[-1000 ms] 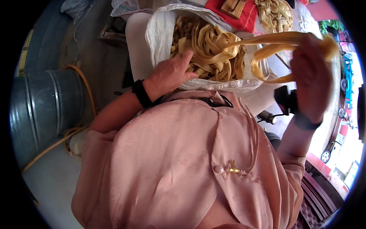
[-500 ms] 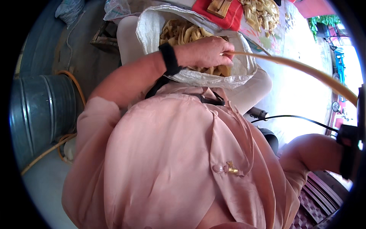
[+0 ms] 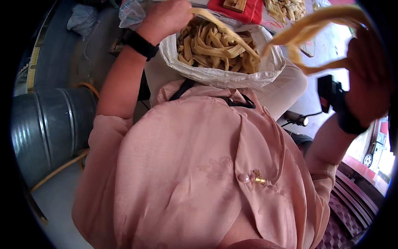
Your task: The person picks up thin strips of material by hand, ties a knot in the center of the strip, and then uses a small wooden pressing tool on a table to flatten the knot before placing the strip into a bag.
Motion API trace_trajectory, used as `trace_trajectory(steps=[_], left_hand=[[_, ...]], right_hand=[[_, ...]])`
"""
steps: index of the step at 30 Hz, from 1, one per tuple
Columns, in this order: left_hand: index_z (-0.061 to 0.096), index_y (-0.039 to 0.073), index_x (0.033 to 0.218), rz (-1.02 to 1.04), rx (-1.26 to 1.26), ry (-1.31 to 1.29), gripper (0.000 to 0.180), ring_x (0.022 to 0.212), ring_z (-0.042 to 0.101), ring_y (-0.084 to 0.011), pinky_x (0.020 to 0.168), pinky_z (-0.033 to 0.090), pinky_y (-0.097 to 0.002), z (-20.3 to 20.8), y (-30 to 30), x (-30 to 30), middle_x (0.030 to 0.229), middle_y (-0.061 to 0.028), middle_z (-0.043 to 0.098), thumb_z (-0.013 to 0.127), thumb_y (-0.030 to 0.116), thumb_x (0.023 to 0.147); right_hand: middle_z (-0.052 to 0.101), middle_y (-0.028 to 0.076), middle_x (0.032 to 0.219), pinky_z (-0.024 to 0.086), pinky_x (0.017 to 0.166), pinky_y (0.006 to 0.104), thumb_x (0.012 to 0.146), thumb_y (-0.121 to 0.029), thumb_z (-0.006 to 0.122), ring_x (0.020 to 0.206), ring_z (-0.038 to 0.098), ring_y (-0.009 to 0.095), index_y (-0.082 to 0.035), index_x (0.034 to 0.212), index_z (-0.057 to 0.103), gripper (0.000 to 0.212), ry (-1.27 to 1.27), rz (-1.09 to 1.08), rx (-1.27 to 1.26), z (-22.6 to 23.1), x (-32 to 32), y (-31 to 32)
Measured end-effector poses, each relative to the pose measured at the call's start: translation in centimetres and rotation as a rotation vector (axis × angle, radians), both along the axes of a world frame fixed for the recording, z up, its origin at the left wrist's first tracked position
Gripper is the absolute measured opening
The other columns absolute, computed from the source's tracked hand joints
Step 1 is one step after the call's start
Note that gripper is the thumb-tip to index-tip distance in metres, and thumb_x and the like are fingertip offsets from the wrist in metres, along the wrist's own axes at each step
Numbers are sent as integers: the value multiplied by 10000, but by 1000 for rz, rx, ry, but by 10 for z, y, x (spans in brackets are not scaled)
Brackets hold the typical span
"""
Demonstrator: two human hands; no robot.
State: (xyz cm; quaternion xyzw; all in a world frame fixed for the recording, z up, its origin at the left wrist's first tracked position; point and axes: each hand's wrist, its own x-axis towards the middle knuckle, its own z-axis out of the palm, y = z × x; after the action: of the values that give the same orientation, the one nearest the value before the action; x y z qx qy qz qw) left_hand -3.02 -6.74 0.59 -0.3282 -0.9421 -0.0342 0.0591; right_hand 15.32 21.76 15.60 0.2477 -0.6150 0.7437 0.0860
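Observation:
A long, flat, tan plant-like strip [image 3: 226,31] stretches between my hands and bends into a loop on the right. My left hand [image 3: 172,16] is closed on one end of it, above the far left rim of a white woven sack [image 3: 170,52]. Raised at the far right, my right hand [image 3: 367,79] is dim and blurred; the looped part of the strip runs into its fingers. Inside the sack, between my legs, lies a heap of similar tan strips [image 3: 211,45]. The strip's middle hangs over the sack's right side.
A wooden block tool [image 3: 235,5] rests on a red cloth [image 3: 248,15] beyond the sack, beside a pile of tan strips [image 3: 286,10]. A ribbed metal drum [image 3: 49,128] stands at left. Clear plastic bags [image 3: 132,14] lie at far left. A dark cylinder [image 3: 296,118] is near my right leg.
My left hand has moved from over the sack to its far left, still gripping the strip. My right hand has come into view, and the strip now loops instead of running taut.

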Motion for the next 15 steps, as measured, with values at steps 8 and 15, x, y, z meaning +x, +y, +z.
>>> trace_trajectory(steps=[8,15], left_hand=[[662,86,1078,-277,146,-684,354,1020,609,-322,884,486,-405,-95,34,29,1081,-172,642,632,296,795],[658,68,1015,-304,-245,-583,276,1041,578,-350,873,471,-449,-107,76,50,1171,-147,586,558,92,759]], right_hand=[[650,159,761,513,665,397,871,-265,607,732,657,273,-32,871,664,240,-19,-345,969,-215,-76,-60],[642,237,875,525,746,414,873,-278,574,865,652,349,13,952,636,307,-313,42,1398,-274,-56,-37]])
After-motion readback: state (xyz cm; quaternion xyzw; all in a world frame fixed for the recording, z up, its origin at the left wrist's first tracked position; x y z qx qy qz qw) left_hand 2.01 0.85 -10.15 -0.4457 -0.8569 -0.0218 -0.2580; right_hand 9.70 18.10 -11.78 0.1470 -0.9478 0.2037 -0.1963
